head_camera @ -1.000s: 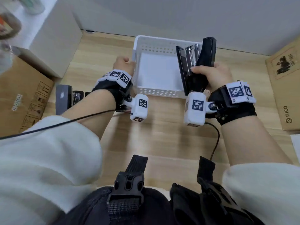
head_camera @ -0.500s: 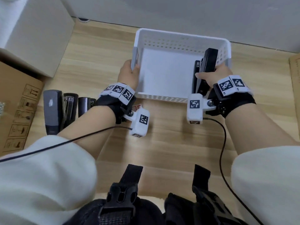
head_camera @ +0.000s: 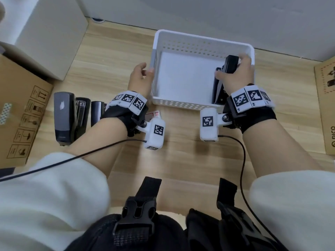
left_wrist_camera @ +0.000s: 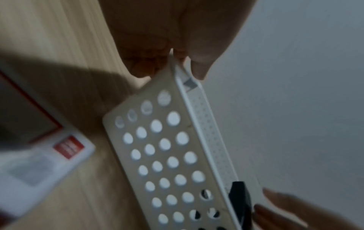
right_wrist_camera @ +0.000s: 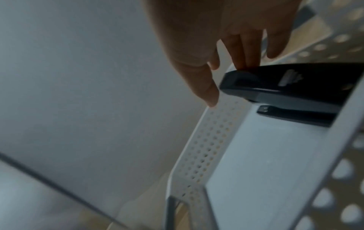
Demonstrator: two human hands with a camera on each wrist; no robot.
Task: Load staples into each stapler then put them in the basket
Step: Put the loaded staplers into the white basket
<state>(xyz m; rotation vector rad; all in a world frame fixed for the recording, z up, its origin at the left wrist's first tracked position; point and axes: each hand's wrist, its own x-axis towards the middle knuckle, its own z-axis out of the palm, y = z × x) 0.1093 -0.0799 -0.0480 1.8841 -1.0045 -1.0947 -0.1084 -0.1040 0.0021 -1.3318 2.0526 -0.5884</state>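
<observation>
A white perforated basket [head_camera: 199, 46] stands on the wooden table. My right hand [head_camera: 233, 73] is inside its right side and holds a black stapler [head_camera: 230, 66] between thumb and fingertips, low against the right wall. In the right wrist view the fingertips [right_wrist_camera: 246, 65] sit on the stapler's front end [right_wrist_camera: 295, 84], with the thumb just beside it. My left hand [head_camera: 146, 68] pinches the basket's left rim; the left wrist view shows the rim [left_wrist_camera: 185, 87] running between thumb and fingers. Three more staplers [head_camera: 63, 116] lie at the left; the middle one is hinged open.
A red-and-white staple box [head_camera: 154, 115] lies by my left wrist, in front of the basket. Cardboard boxes stand at the left [head_camera: 18, 115] and right [head_camera: 326, 105] edges, a white box [head_camera: 50, 33] at the back left. The wall runs close behind the basket.
My right hand has brought the stapler down from above the basket into its right side, and the stapler has gone from hinged open to nearly closed. My left hand stays at the rim.
</observation>
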